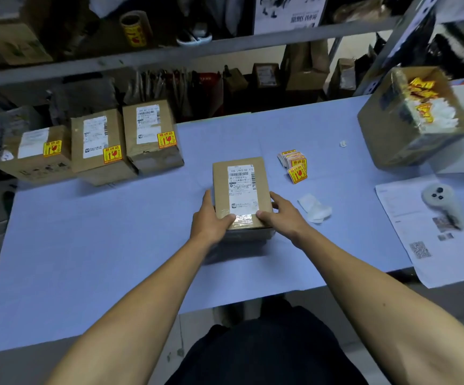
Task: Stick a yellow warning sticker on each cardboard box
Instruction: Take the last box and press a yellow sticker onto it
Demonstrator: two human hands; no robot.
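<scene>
A small cardboard box (240,187) with a white shipping label and no yellow sticker sits on the blue table (114,245) in the middle. My left hand (211,218) grips its left near corner and my right hand (280,213) grips its right near corner, thumbs on the taped top. A loose pile of yellow warning stickers (293,162) lies just right of the box. At the back left stand three cardboard boxes (97,145), each carrying a yellow sticker.
An open carton (408,118) with sticker scraps stands at the back right. Crumpled white backing paper (314,208) lies by my right hand. A printed sheet (430,237) with a grey controller (439,197) lies at the right edge. A metal shelf (169,55) runs behind the table.
</scene>
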